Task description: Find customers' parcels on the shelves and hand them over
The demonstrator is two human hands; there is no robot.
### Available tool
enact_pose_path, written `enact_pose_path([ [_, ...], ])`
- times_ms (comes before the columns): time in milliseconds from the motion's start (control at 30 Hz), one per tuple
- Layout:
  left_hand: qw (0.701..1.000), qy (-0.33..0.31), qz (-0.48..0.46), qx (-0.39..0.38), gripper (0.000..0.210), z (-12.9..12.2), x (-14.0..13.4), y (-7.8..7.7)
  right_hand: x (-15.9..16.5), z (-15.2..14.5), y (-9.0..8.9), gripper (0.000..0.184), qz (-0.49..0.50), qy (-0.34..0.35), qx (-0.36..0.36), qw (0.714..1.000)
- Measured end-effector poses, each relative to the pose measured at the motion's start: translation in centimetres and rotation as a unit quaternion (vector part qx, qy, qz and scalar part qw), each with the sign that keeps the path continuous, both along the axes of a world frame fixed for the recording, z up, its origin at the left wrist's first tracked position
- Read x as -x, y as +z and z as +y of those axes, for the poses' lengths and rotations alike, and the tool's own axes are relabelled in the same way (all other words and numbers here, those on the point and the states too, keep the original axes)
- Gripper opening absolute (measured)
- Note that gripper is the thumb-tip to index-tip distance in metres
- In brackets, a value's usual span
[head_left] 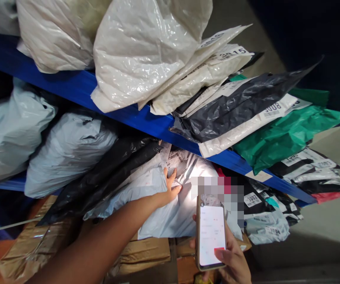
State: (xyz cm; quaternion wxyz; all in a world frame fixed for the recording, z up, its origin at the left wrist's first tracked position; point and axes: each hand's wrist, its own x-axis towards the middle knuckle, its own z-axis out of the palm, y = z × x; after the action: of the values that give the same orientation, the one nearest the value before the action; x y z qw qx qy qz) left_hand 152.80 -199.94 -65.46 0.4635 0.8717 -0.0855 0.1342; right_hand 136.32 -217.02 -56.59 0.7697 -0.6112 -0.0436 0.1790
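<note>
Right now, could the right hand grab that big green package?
Probably not without letting go: the right hand holds a phone, though the green package sticks out over the blue shelf beam.

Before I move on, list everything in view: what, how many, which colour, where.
White plastic parcels: several, white, upper shelf, left to centre
Crinkled dark plastic parcel: at least one, dark grey, upper shelf, right
Glossy green plastic parcel: at least one, green, upper shelf, right
Blue shelf beams: at least two, blue, slanting across
Bulging plastic bags: two, pale grey-blue, left
Long black plastic parcel: at least one, black, beside those bags
Large pale plastic parcel: at least one, bluish white, centre
Printed labels: many, white, on parcels
Cardboard boxes: several, brown, below
Lit phone: one, pale screen, lower centre-right
Left hand: one, bare, on centre parcels
Right hand: one, bare, holding phone
</note>
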Motion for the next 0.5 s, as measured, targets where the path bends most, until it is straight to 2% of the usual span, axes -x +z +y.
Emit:
enact_pose_path([
  [100,1.000,-0.003,0.008,-0.003,0.071,0.2,0.3,0.5,0.0,0.0,-0.1,0.095,-0.003,-0.002,-0.001,1.000],
  [267,0.999,-0.023,0.021,-0.020,0.072,0.7,0.5,1.3,-0.2,0.6,0.2,0.107,-0.019,-0.022,-0.021,0.999],
  [500,0.995,-0.035,0.038,-0.091,0.067,1.3,1.3,4.1,-0.6,1.6,1.5,0.108,-0.017,-0.007,-0.018,1.000],
])
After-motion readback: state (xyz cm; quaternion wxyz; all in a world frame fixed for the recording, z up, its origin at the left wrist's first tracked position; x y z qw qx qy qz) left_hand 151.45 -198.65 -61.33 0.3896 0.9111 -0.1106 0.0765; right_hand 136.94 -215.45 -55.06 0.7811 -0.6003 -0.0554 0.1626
